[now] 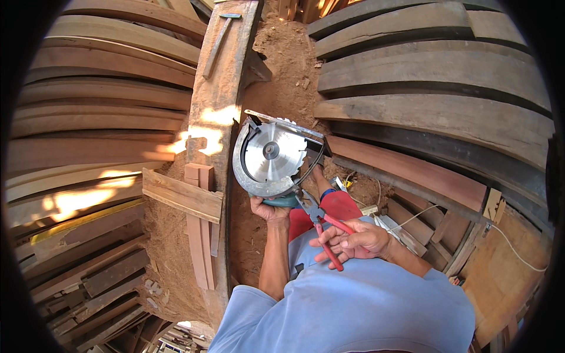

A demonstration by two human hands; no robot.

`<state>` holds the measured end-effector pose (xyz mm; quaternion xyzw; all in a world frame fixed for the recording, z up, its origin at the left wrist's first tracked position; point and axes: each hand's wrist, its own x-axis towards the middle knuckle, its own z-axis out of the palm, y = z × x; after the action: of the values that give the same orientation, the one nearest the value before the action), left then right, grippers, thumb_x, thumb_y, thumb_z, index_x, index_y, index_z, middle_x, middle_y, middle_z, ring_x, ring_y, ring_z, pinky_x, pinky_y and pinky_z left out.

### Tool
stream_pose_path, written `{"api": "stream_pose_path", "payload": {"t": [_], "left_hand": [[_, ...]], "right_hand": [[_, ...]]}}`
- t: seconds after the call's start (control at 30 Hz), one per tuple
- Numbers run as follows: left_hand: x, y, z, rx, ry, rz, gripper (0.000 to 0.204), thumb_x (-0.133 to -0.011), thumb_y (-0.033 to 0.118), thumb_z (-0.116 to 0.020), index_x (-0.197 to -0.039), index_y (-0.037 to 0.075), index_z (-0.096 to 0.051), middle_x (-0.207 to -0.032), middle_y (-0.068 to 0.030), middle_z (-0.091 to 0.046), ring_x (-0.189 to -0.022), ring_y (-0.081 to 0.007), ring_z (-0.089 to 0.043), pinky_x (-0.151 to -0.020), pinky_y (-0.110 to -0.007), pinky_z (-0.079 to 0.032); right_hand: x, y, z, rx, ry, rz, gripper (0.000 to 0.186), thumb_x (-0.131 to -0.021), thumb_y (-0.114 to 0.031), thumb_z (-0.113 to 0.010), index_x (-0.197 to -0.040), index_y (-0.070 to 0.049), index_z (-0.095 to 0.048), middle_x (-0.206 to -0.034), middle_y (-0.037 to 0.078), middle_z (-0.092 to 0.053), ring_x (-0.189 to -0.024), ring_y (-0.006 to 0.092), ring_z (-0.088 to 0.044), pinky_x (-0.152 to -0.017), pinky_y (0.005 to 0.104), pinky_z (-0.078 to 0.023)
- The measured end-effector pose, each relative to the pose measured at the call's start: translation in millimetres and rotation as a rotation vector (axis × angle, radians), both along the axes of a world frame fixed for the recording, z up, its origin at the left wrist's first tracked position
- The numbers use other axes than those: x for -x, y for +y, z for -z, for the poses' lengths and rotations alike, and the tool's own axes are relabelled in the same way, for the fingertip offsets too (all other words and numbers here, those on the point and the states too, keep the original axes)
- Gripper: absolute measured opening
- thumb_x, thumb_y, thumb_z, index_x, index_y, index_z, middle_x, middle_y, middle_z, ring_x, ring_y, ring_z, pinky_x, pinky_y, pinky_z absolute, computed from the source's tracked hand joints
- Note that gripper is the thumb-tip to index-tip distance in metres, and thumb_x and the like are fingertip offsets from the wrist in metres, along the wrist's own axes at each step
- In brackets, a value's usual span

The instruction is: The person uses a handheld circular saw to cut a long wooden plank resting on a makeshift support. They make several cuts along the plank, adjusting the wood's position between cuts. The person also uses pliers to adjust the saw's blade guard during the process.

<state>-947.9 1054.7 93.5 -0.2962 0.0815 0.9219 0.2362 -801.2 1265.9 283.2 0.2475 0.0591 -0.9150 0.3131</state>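
A circular saw (262, 156) with a silver toothed blade and a teal body is turned over in front of me, blade side facing up, above my lap. My left hand (268, 212) grips the teal body from below. My right hand (359, 238) holds red-handled pliers (331, 223), fingers around the handles; the pliers' metal jaws are at the lower right of the blade guard, close to a black cord. Whether the jaws grip anything I cannot tell.
A long sawdust-covered plank (226, 94) runs at left, bearing a hammer-like tool (216, 44) and short wood pieces (182, 194). Stacked boards (100, 88) line both sides. Sawdust (282, 59) covers the ground. A white cord (512, 247) trails at right.
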Motion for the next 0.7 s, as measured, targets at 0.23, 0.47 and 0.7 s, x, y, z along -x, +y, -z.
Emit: {"api": "stream_pose_path", "payload": {"t": [0.23,0.47,0.7], "left_hand": [[5.3,-1.1,-5.1,0.056,-0.064,-0.033,0.035,-0.077,0.017,-0.060,-0.108,0.004,-0.069,-0.080,-0.0055,-0.068,-0.057,-0.0159,-0.056,-0.059,-0.031,-0.056],[3.9,-3.9,-2.8,0.032,-0.030,-0.039,0.037,-0.075,0.013,-0.060,-0.109,0.003,-0.066,-0.082,-0.0073,-0.068,-0.059,-0.0169,-0.057,-0.061,-0.031,-0.057],[4.1,-6.0,-2.2,0.045,-0.047,-0.030,0.040,-0.075,0.015,-0.061,-0.112,0.003,-0.067,-0.082,-0.0076,-0.069,-0.057,-0.0168,-0.057,-0.060,-0.031,-0.056]], "right_hand": [[3.6,-3.2,4.7,-0.039,0.018,-0.012,0.047,-0.097,-0.010,-0.065,-0.141,0.003,-0.054,-0.152,0.021,-0.054,-0.129,0.0366,-0.064,-0.100,0.0502,-0.060],[2.1,-18.2,10.9,-0.046,0.000,0.039,0.026,-0.096,-0.004,-0.060,-0.122,-0.002,-0.058,-0.115,0.010,-0.059,-0.089,0.0167,-0.063,-0.071,0.0353,-0.057],[12.0,-18.2,-7.3,-0.572,0.063,-0.338,0.028,-0.094,-0.008,-0.061,-0.121,-0.003,-0.059,-0.104,0.006,-0.056,-0.087,0.0156,-0.058,-0.075,0.0340,-0.052]]}}
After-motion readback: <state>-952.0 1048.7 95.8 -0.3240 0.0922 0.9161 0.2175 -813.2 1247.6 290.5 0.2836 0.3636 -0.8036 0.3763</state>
